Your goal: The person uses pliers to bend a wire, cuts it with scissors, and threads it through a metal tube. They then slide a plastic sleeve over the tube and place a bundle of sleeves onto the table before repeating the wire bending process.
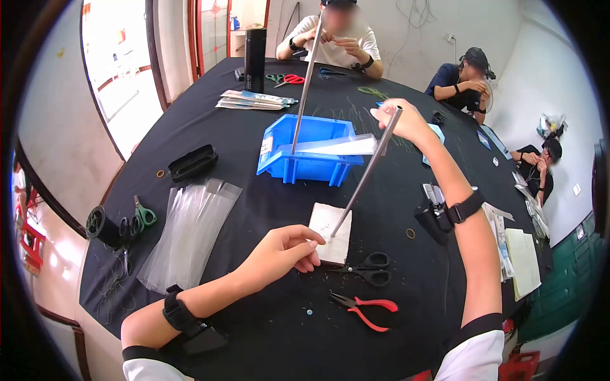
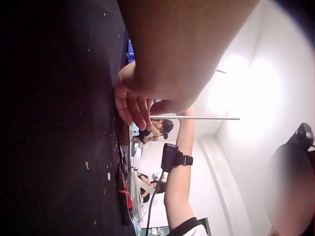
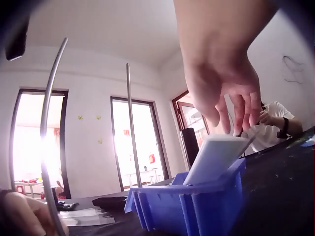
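My left hand lies beside a white block, its fingers loosely bent near the foot of a thin metal rod. The rod rises at a slant from the block. In the left wrist view the rod passes just beyond the left fingertips. Above and behind the blue bin, my right hand is raised close to the rod's upper end. In the right wrist view the right hand's fingers hang loosely over a clear plastic packet in the bin, nothing visible between them.
A second rod stands up at the bin. Black scissors and red-handled pliers lie in front. Clear plastic sleeves, green-handled scissors and a thread spool are at left. Several people sit around the table.
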Available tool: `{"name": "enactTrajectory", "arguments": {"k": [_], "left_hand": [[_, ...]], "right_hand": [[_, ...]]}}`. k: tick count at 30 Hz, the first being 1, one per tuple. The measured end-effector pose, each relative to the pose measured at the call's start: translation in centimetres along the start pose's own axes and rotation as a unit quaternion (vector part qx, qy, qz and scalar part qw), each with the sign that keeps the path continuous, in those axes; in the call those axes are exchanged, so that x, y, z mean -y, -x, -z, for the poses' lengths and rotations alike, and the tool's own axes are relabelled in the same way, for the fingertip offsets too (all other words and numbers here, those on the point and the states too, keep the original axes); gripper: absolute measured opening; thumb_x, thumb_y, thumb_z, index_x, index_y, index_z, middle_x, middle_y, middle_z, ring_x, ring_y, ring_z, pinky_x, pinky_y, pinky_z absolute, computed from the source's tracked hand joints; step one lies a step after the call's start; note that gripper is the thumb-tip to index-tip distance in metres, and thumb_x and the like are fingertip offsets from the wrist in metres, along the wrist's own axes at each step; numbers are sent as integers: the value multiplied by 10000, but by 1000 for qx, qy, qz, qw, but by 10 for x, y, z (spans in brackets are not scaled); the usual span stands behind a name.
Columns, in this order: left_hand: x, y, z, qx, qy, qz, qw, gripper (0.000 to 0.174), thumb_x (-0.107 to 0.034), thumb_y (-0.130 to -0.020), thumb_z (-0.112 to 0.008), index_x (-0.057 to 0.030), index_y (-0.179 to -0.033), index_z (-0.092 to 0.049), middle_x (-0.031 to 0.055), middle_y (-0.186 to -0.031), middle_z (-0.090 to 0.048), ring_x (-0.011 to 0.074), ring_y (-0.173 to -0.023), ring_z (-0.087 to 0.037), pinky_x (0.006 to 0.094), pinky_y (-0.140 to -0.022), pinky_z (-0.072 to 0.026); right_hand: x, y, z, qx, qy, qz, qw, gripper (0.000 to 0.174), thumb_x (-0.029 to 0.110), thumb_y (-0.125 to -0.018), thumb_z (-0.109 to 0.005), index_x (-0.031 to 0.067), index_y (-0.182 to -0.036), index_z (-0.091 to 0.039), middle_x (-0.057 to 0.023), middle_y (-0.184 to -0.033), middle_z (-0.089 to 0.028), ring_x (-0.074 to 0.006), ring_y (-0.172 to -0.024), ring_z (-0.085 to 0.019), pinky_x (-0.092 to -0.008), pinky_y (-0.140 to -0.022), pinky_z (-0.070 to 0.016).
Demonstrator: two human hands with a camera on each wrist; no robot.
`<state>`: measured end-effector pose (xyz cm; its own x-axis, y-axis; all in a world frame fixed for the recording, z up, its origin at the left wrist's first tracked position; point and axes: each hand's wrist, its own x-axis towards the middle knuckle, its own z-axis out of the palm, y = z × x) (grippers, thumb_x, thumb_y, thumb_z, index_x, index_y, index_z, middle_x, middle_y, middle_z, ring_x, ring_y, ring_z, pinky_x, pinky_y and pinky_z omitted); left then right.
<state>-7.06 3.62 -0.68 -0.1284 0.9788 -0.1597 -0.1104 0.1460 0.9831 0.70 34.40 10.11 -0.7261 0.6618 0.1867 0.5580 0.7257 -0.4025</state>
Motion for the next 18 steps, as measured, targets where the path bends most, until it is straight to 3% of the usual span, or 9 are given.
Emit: {"name": "enactTrajectory", "arguments": {"k": [1,3,5,7,11,13,16,18], "left_hand": [[0,0,0,1,-2,0,1000,216,-150,-924,-479,-3,-1056,-565,46,-795,-605,106,-736,-591,243,-690,-488],[-2,1,-1,-1,4,-8,1000,212,-146,-924,-478,-2,-1052,-565,46,-792,-606,105,-731,-592,241,-686,-488],[-1,1,-1,-5,4,-13,1000,209,-143,-924,-476,-1,-1048,-565,45,-787,-606,105,-724,-594,239,-682,-491],[1,-1,0,-11,-1,-18,1000,207,-140,-924,-475,2,-1045,-564,44,-781,-606,106,-716,-597,237,-676,-495],[0,0,0,-18,-4,-19,1000,202,-134,-922,-477,-1,-1046,-565,45,-774,-605,112,-707,-605,239,-674,-508],[0,0,-1,-33,-15,-30,999,198,-130,-914,-486,-1,-1039,-570,39,-767,-599,91,-664,-585,222,-605,-491],[-3,0,-1,-74,-59,-61,994,182,-115,-897,-510,3,-1014,-584,26,-754,-585,61,-599,-536,196,-510,-439],[-4,-1,-1,-104,-122,-94,983,194,-107,-890,-522,-11,-1046,-584,0,-779,-572,41,-630,-504,185,-539,-424]], "right_hand": [[2,11,10,71,-19,-95,993,464,442,-798,-607,-20,-807,-657,-132,-788,-666,-171,-684,-628,-307,-633,-494],[-4,33,13,157,-152,-158,963,477,496,-795,-602,22,-823,-652,-92,-737,-655,-125,-626,-604,-225,-557,-470],[-14,45,8,230,-290,-108,923,362,365,-819,-633,8,-881,-640,-91,-750,-655,-115,-602,-598,-219,-540,-468],[-25,50,-2,221,-326,-91,915,300,302,-847,-617,13,-924,-642,-91,-779,-662,-105,-637,-602,-221,-554,-477],[-29,55,-9,150,-369,-75,914,306,313,-872,-575,16,-927,-627,-68,-745,-642,-101,-610,-589,-221,-545,-481],[-32,60,-12,109,-383,-69,915,321,323,-886,-549,15,-944,-617,-62,-742,-635,-101,-595,-583,-221,-537,-480],[-35,77,-8,129,-322,-75,935,339,351,-897,-526,27,-971,-590,-73,-748,-630,-102,-578,-579,-216,-505,-464],[-43,89,0,157,-284,-83,942,308,323,-891,-534,26,-947,-596,-77,-738,-629,-105,-572,-579,-213,-483,-451]]}}
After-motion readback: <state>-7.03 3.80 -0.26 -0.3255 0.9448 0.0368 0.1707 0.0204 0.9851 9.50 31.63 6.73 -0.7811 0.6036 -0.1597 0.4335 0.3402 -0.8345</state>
